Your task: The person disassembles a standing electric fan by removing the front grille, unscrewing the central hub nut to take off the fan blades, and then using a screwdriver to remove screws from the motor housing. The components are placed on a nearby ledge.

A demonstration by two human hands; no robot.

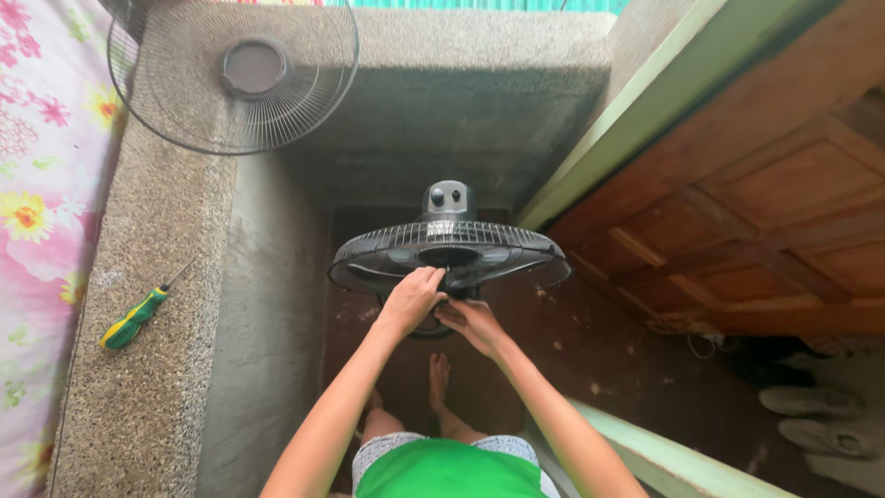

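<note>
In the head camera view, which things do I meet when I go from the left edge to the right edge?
Flowered cloth → green-handled screwdriver → detached fan grille → left hand → right hand, both at the fan → wooden door → pale shoes.

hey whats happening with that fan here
A person stands barefoot on the floor and works with both bare hands at the hub of a black electric fan. Its front guard is off, and the rear cage faces up toward the camera. The left hand and the right hand meet at the centre. The removed front grille rests on the speckled stone ledge, and a green and yellow screwdriver lies there untouched.
</note>
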